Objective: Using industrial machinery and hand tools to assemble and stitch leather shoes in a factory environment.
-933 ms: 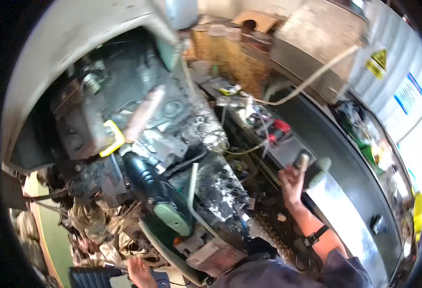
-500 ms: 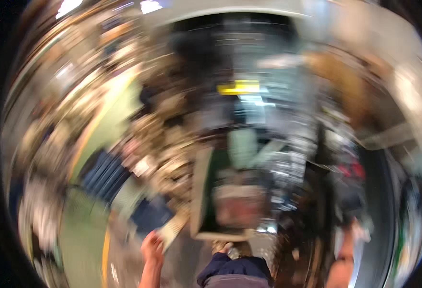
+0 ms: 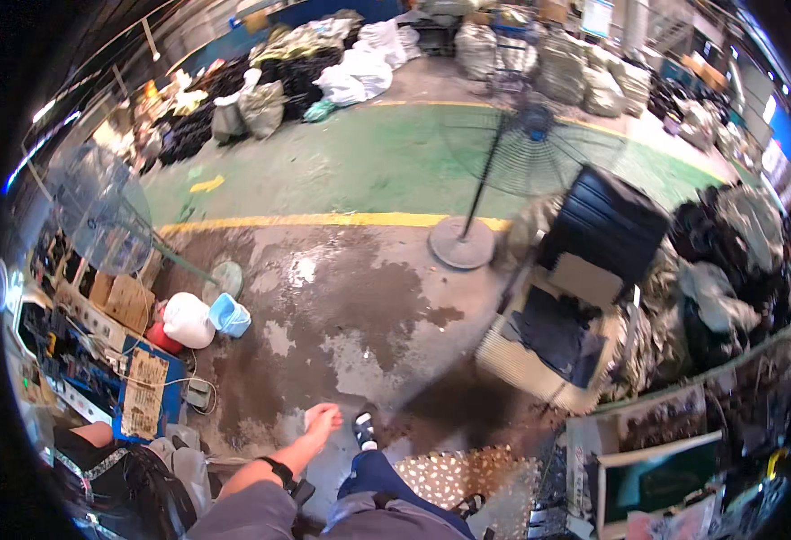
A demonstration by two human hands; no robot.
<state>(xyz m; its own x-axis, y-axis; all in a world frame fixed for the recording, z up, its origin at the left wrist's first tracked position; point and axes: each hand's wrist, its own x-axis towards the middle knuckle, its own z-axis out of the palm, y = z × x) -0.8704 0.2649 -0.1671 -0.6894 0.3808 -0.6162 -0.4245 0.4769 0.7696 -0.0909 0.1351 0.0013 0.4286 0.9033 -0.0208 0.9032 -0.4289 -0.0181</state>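
Observation:
My left hand is held out over the wet floor, its fingers curled in and no object showing in them. A black band circles that forearm below the grey sleeve. My right hand is out of view. Below the left hand are my sandalled foot and a speckled mat. To the right of the hand stands a chair with a dark ribbed backrest. A dark flat panel with a pale frame lies at lower right.
Standing fans rise ahead and at left. A white jug and a blue bucket sit near a cluttered bench. Stuffed sacks line the far side of the green floor. More sacks heap at right.
My view has swung to the left. The chair went from the left side to the right, and the bin ahead to the lower right. My right hand has left the view; my left stays curled.

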